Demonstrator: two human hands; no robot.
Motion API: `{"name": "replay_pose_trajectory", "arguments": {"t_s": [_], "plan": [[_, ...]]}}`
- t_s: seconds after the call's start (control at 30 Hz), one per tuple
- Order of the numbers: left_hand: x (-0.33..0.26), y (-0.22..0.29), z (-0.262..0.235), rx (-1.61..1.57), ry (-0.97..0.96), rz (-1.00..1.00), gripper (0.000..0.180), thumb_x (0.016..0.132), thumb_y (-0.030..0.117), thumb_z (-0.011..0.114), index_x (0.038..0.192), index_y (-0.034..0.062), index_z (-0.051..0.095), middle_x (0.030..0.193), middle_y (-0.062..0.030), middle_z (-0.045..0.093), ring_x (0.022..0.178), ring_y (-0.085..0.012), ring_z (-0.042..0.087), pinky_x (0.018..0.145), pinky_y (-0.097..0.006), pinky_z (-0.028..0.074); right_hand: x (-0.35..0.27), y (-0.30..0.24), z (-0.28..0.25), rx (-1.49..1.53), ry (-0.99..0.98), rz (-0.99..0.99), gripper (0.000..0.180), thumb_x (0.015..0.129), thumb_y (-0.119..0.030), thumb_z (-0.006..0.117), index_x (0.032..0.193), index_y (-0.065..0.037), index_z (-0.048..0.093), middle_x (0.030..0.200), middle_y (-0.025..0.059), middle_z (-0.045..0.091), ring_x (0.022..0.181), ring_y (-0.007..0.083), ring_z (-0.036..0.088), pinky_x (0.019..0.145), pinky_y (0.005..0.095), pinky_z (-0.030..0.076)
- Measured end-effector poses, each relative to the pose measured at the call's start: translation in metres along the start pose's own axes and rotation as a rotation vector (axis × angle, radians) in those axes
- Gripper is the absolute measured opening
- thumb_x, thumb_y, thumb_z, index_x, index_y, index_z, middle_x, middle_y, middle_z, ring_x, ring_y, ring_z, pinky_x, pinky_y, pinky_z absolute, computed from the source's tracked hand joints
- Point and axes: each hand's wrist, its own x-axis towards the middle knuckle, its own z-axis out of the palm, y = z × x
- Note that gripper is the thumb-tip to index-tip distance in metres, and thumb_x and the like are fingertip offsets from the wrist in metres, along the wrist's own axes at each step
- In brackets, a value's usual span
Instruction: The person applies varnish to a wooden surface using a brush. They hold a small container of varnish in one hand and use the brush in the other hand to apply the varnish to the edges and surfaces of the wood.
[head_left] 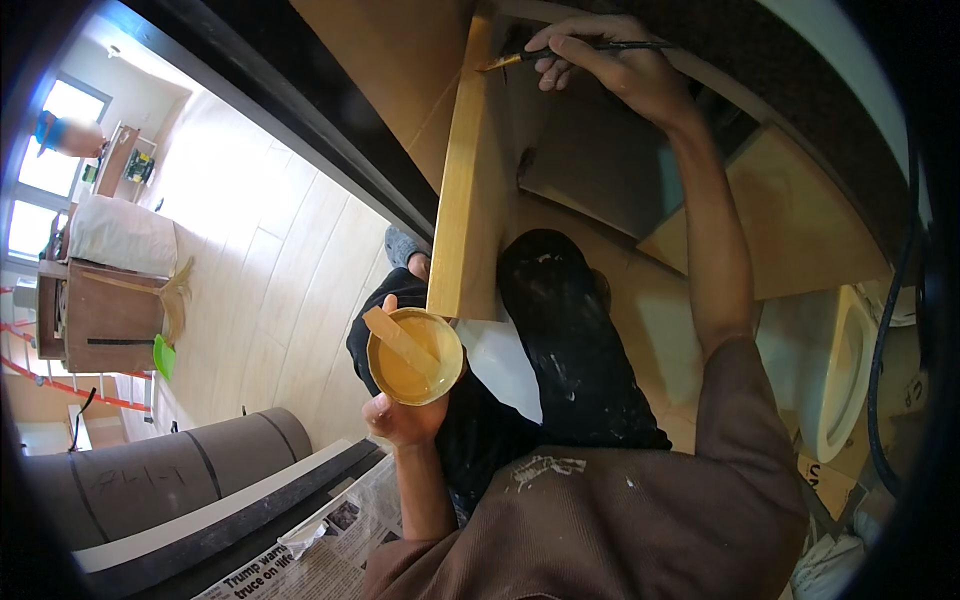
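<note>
My left hand [408, 428] is wrapped round a small round can [373, 372], held over my left leg. Pale yellow-tan paint [400, 382] lies inside, and a flat wooden stir stick [402, 338] leans in it. Up at the top, my right hand [630, 72] grips a thin dark-handled paintbrush [520, 57] between thumb and fingers. Its bristles, tinted yellow-brown, touch or nearly touch the upper end of a light wooden panel [460, 200]. This panel stands on edge between my arms, its narrow yellowish edge facing me.
A dark frame [350, 130] runs diagonally beside the panel. To the right are a white toilet bowl [845, 370] and a black cable [885, 360]. Newspaper [320, 545] and a large brown roll [190, 470] lie lower left. A blurred person [75, 137] is far left beyond the tiled floor.
</note>
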Motion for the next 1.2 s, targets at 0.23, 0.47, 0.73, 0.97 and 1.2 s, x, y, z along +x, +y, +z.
{"name": "replay_pose_trajectory", "arguments": {"t_s": [0.23,0.47,0.73,0.97,1.2], "plan": [[0.0,-0.004,0.003,-0.05,0.023,-0.007,0.111,0.068,0.035,0.068,0.156,0.0077,0.007,0.147,-0.02,0.037,0.135,-0.0344,0.041,0.107,-0.047,0.041,0.005,-0.001,-0.013,-0.019,-0.035,-0.022,0.02,0.096,-0.009,0.057,0.105,0.005,0.069,0.086,0.0108,0.07,0.078,0.0154,0.068,0.072,0.029,0.056],[0.0,0.002,0.002,-0.039,0.01,-0.016,0.112,0.067,0.035,0.068,0.156,0.0059,0.006,0.147,-0.0195,0.038,0.136,-0.0338,0.041,0.113,-0.046,0.037,-0.006,0.0,-0.002,-0.295,-0.051,-0.112,0.02,0.095,-0.01,0.06,0.111,-0.001,0.069,0.108,0.0115,0.068,0.095,0.0198,0.069,0.087,0.03,0.056],[0.0,0.0,0.002,0.01,0.041,0.018,0.108,0.069,0.04,0.066,0.157,0.0113,0.009,0.144,-0.0265,0.038,0.124,-0.0353,0.048,0.091,-0.043,0.049,-0.01,-0.009,-0.001,-0.205,-0.056,-0.148,0.018,0.091,-0.004,0.061,0.107,0.002,0.069,0.097,0.0112,0.07,0.089,0.0167,0.068,0.081,0.0291,0.055],[0.0,-0.001,0.006,0.021,0.069,-0.002,0.109,0.069,0.041,0.066,0.157,0.0112,0.009,0.143,-0.0269,0.036,0.118,-0.0339,0.05,0.088,-0.043,0.049,-0.006,-0.002,-0.006,-0.159,-0.068,-0.125,0.018,0.089,-0.002,0.063,0.104,0.002,0.07,0.095,0.0114,0.071,0.088,0.0173,0.067,0.081,0.0302,0.054],[0.0,0.001,0.004,0.014,0.05,0.014,0.107,0.07,0.039,0.067,0.156,0.0102,0.011,0.14,-0.0238,0.038,0.125,-0.0341,0.044,0.095,-0.047,0.046,-0.005,-0.01,0.002,-0.084,-0.033,-0.052,0.018,0.09,-0.003,0.061,0.105,0.002,0.07,0.09,0.0117,0.071,0.085,0.0172,0.067,0.08,0.0306,0.054]]}}
